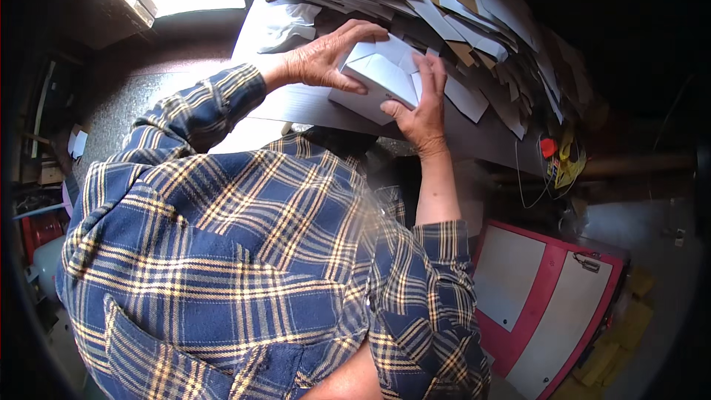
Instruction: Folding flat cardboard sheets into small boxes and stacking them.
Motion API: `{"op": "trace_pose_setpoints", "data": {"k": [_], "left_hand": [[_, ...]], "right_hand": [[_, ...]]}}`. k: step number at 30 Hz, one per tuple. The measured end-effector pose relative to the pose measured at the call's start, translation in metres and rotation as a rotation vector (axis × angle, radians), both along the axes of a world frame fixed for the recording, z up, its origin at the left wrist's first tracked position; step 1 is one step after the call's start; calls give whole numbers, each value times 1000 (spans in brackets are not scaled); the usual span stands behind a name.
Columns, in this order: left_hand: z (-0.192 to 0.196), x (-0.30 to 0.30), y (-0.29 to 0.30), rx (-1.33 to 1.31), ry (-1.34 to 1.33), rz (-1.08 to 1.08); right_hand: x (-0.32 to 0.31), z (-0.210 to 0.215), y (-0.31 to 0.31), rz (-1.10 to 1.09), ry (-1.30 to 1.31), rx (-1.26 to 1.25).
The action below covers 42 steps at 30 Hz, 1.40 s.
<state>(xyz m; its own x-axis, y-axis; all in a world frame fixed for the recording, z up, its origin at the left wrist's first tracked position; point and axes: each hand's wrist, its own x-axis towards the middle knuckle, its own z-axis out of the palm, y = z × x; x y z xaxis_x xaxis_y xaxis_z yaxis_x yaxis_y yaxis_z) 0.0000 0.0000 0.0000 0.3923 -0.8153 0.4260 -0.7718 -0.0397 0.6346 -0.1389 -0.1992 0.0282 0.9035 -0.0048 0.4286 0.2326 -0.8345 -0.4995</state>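
A small white cardboard box [383, 68] is between my two hands, above the near edge of the table. My left hand [332, 57] grips its left end, thumb on the near side and fingers over the far edge. My right hand [425, 107] closes on the right end, with the thumb against the near side and the fingers on top. Flaps and fold lines show on the box's upper face. Under it, another white piece rests by the table edge, partly hidden by the box.
Flat white and brown cardboard pieces [444, 15] lie in a large overlapping heap across the back and right of the table [296, 107]. A crumpled white cloth or bag [292, 26] sits at the left. A red-and-white cabinet [548, 289] stands at the lower right, below a yellow bag [569, 167].
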Motion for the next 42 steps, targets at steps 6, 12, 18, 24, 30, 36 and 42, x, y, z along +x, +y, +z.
{"op": "trace_pose_setpoints", "data": {"k": [6, 12, 18, 24, 30, 36, 42], "left_hand": [[-2, 7, -4, -82, 212, -44], [-8, 21, 10, -155, 548, 119], [11, -11, -14, -116, 429, -8], [26, -25, -33, -189, 184, -32], [35, -27, -70, -348, 129, -41], [16, -18, -49, -191, 33, 218], [3, -19, -47, -135, 11, 364]], "right_hand": [[-1, -2, -9, 1, -62, 32], [-24, -26, -39, -94, -57, 1290], [-32, -38, -34, -33, -55, 1782], [-46, -62, -7, -115, 205, 1421], [-49, -95, -41, -28, 229, 841], [-51, -64, -27, -244, 439, 1501], [-44, -58, -12, -67, 54, 1053]]}}
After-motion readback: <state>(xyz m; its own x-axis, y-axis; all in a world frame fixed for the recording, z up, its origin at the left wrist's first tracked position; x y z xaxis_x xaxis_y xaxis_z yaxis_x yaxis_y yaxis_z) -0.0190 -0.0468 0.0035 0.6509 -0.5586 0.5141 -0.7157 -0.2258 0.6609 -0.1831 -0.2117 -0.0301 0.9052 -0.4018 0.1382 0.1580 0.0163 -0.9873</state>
